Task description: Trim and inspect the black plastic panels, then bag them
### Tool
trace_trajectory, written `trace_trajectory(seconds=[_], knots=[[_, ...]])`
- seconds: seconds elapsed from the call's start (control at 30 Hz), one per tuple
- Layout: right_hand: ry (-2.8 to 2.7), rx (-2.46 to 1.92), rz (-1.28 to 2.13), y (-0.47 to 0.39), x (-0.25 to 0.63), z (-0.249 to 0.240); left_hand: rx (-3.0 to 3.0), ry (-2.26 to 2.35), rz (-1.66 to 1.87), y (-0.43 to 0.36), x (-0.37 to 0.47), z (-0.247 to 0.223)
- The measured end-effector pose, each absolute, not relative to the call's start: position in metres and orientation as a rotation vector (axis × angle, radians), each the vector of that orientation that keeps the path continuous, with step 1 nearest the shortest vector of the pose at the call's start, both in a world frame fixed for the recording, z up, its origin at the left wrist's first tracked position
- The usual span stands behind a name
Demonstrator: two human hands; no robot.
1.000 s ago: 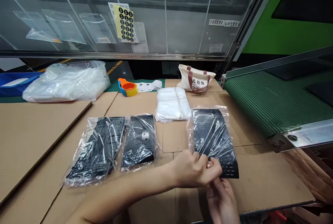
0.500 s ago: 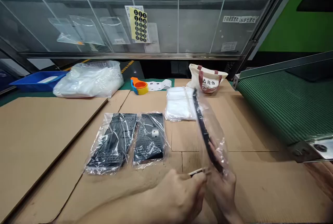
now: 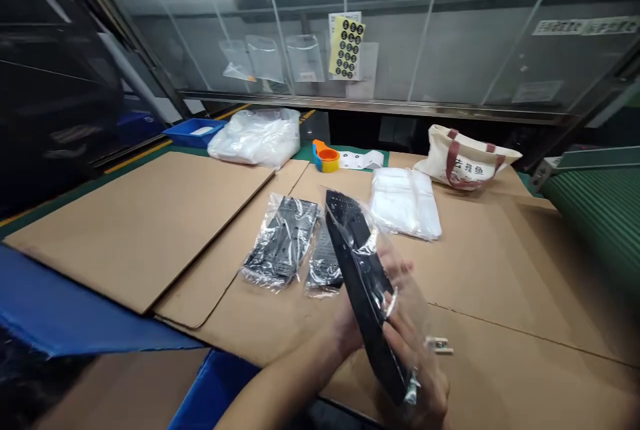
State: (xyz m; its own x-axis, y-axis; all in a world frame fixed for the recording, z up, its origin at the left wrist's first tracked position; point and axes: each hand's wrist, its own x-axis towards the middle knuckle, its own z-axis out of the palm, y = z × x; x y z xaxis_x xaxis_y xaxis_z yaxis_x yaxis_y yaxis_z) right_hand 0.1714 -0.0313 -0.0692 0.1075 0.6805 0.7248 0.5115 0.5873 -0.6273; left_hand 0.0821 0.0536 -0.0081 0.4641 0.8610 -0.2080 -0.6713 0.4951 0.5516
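A flat black plastic panel (image 3: 363, 290) in a clear plastic bag is held tilted above the table, its upper end leaning away to the left. My left hand (image 3: 347, 323) grips it from the left, with most of its fingers hidden behind the panel. On the other side my right hand (image 3: 407, 343) is closed around the panel's edge through the loose film. Beyond lie two more bagged black parts: a slotted panel (image 3: 283, 240) and another (image 3: 324, 257) partly covered by the held one. A small cream two-pronged piece (image 3: 441, 345) rests beside my right hand.
A stack of clear bags (image 3: 405, 203) lies behind my hands, near a cloth tote (image 3: 465, 160). Farther back are a tape dispenser (image 3: 326, 158), a large plastic bag (image 3: 257, 138) and a blue tray (image 3: 193, 131). Cardboard sheets (image 3: 140, 217) lie left; a green conveyor (image 3: 600, 217) stands right.
My view has swung left. The bagged panel has turned to show its broad face. My left hand has moved from below it onto it; a small piece now shows on the table.
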Motion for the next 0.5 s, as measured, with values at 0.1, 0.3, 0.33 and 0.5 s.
trace_trajectory(seconds=[0.1, 0.3, 0.33, 0.5], knots=[[-1.420, -1.141, 0.242, -0.044, 0.163, -0.077, 0.403, 0.568, 1.121, 0.048, 0.085, -0.009], [-0.884, -1.272, 0.580, -0.049, 0.167, -0.073, 0.628, 0.755, 1.492, 0.072, 0.058, -0.002], [-0.813, -1.280, 0.675, -0.047, 0.169, -0.072, 0.734, 0.813, 1.529, 0.081, 0.045, 0.001], [-0.772, -1.383, 0.969, -0.048, 0.179, -0.077, 1.472, 1.534, 1.375, 0.138, -0.043, 0.018]])
